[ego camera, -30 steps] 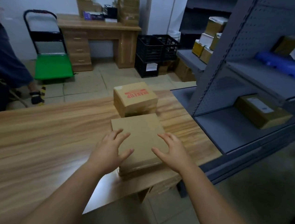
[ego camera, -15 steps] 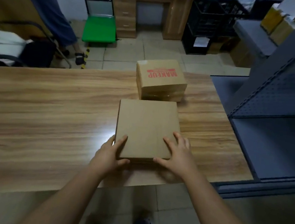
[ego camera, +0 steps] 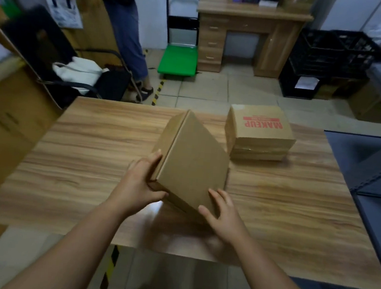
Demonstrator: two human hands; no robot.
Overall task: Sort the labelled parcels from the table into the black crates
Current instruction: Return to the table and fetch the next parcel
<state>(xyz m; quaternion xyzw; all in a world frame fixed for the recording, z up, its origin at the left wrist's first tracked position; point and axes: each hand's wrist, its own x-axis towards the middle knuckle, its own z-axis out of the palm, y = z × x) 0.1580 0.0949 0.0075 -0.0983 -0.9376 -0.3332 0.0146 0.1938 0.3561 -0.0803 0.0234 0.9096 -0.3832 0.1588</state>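
1. The person is tipping a flat brown parcel [ego camera: 192,165] up on the wooden table [ego camera: 294,211]. Its left side is raised and its right lower edge is appearing to rest near the table top.
2. The left hand [ego camera: 139,186] is gripping the raised near-left corner, with the thumb on the side wall and the fingers curled under it.
3. The right hand [ego camera: 222,214] is lying on the low near-right corner with fingers nearly straight and spread; it is pressing, not clasping.
4. A second parcel printed MAKEUP [ego camera: 260,133] is standing just beside the tilted one, on its far right.
5. The black crates [ego camera: 325,61] are standing well apart, on the floor beyond the table.
6. No label is showing on the faces in view, so the parcel could be sorted into the wrong crate.
7. The right hand has no real hold, so the parcel could slide out or flop over.
8. Swinging it to the right could be knocking the MAKEUP parcel.
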